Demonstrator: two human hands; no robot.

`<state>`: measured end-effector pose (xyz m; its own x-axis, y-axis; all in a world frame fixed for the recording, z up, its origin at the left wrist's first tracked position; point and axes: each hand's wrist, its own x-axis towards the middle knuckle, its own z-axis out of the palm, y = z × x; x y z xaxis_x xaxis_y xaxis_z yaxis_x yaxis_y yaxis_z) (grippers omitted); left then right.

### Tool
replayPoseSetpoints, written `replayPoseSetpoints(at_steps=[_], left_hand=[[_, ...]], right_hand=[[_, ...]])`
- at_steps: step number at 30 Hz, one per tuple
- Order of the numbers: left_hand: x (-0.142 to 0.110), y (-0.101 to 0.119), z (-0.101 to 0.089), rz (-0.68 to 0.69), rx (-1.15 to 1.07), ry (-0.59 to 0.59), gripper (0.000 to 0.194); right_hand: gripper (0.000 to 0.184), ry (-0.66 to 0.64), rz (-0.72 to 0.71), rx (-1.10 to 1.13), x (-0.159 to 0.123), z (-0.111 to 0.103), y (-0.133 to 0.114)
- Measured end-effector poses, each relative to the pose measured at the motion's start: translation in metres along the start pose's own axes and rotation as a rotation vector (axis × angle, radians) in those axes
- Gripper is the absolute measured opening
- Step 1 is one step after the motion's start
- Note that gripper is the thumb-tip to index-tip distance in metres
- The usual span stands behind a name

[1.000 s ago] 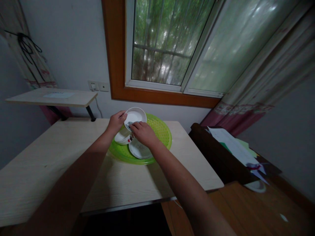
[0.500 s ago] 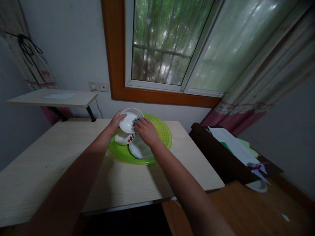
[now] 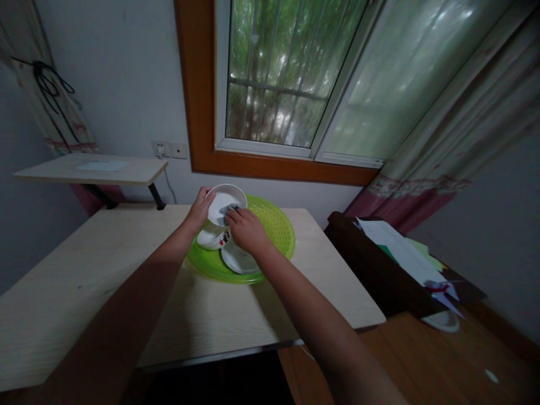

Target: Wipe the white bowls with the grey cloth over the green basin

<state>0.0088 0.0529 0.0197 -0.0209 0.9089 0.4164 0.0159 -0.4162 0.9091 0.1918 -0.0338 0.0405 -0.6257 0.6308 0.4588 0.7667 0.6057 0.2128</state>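
Note:
My left hand (image 3: 200, 209) grips the left rim of a white bowl (image 3: 225, 196), tilted with its inside facing me. Inside it, my right hand (image 3: 247, 228) presses a small crumpled grey cloth (image 3: 228, 211) against the lower wall; the fingers partly cover the cloth. Below the held bowl, a second white bowl (image 3: 208, 237) with a red and dark print lies tilted in a round green plastic basket (image 3: 276, 225). A white plate (image 3: 238, 259) rests there too, to the right of that bowl and partly beneath my right wrist.
The basket stands on a light wooden table (image 3: 228, 315) against the wall. A raised shelf (image 3: 139, 169) with a paper sheet is at the left. Beyond the table's right edge, papers (image 3: 400, 247) lie on a dark brown piece of furniture (image 3: 371, 270). A window is behind.
The held bowl has shifted slightly left. My right hand moved with the cloth to the bowl's right side, then back down and left along its inside.

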Motion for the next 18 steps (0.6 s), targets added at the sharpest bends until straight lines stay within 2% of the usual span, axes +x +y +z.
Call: replayPoseSetpoints(at_steps=[5, 7, 14, 18], left_hand=[[-0.001, 0.000, -0.002, 0.080, 0.099, -0.015, 0.052], [-0.001, -0.001, -0.002, 0.095, 0.108, -0.043, 0.055], [0.000, -0.001, 0.002, 0.014, -0.051, -0.154, 0.063], [0.001, 0.002, 0.001, -0.048, -0.140, -0.171, 0.066]], right_hand=[[0.052, 0.003, -0.149, 0.130, -0.002, 0.008, -0.004], [0.054, 0.011, -0.160, 0.141, -0.001, 0.010, -0.004], [0.024, -0.023, -0.062, -0.047, 0.004, 0.003, -0.004], [0.016, -0.014, -0.075, -0.115, 0.004, 0.000, 0.002]])
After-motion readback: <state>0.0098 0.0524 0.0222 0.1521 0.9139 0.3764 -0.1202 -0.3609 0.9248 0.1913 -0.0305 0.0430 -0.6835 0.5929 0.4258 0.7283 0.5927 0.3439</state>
